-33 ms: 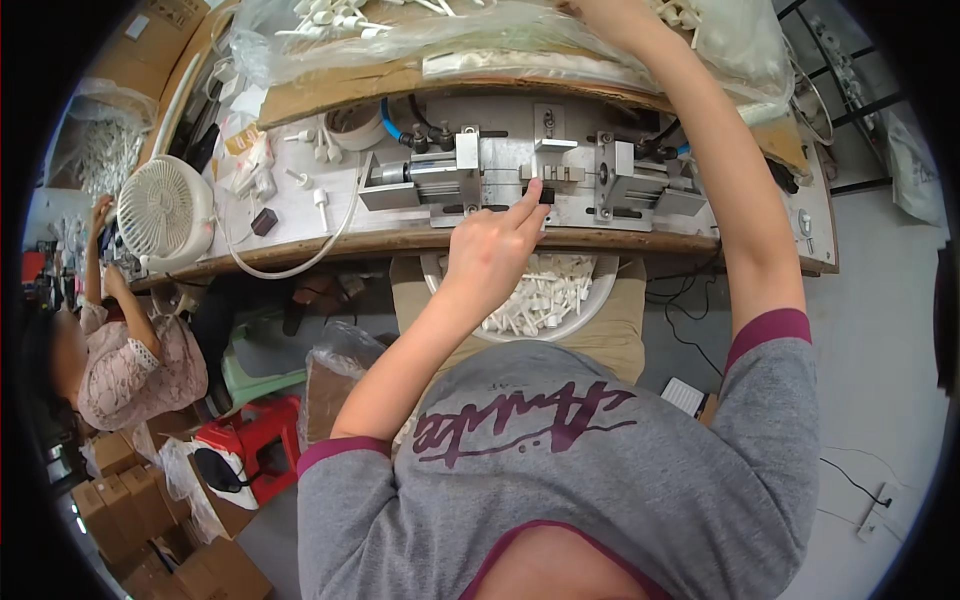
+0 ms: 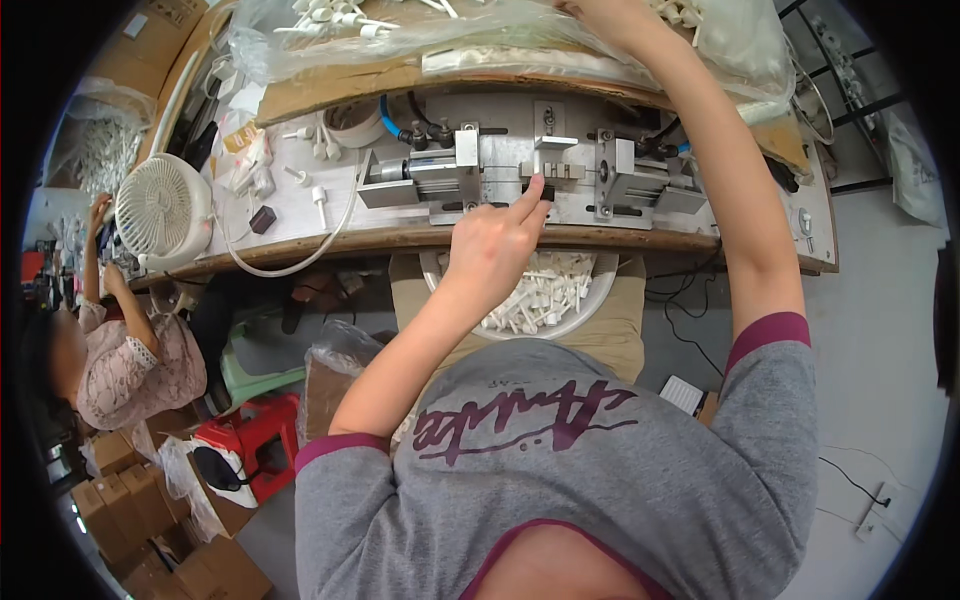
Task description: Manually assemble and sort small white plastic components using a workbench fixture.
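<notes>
So the white stemmed parts (image 2: 684, 14) sit heaped in clear plastic (image 2: 745, 60) at the back of the tabletop (image 2: 292, 235), right by the right hand (image 2: 612, 20). They look like hard plastic, so I'd guess light, stiff and a bit slick; I'd grab the chunky head, since the thin stem could bend. Can't tell what the right fingers are doing, they're at the picture's edge. Left hand (image 2: 492, 250) has its pointer stretched to the small metal block (image 2: 565, 172); can't tell if it's pinching anything.
</notes>
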